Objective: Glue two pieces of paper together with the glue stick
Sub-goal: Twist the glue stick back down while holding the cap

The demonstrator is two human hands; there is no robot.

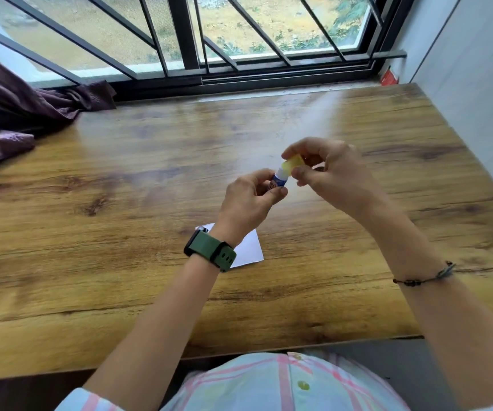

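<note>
While both hands are raised above the wooden counter (120, 221), the glue stick (278, 180) sits between them near the centre of the view, clear of the surface. Left hand (248, 206): fingers curled round the blue barrel of the stick, gripping it. Right hand (331, 173): thumb and fingers pinching the yellow cap (292, 164) at the stick's upper end, toward 1 o'clock from the barrel. Whether the cap is seated on the stick or already parted from it cannot be told; the fingers cover the joint.

White paper (249, 247) lies flat on the counter at 6 o'clock from the glue stick. The left wrist and its green watch (209, 252) stand over it and hide most of its left part, so the number of sheets cannot be confirmed.

Surroundings: a dark purple curtain (17, 114) is bunched on the counter's far left corner, at 10 o'clock. A barred window (186, 40) runs along the far edge at 12 o'clock. A small red item (389, 77), too small to identify, rests by the sill at 1 o'clock, against the pale wall (476, 69) that bounds the right side. A thin beaded bracelet (423, 278) circles the right wrist. A pale plaid shirt (283, 384) shows at 6 o'clock, at the near edge.
</note>
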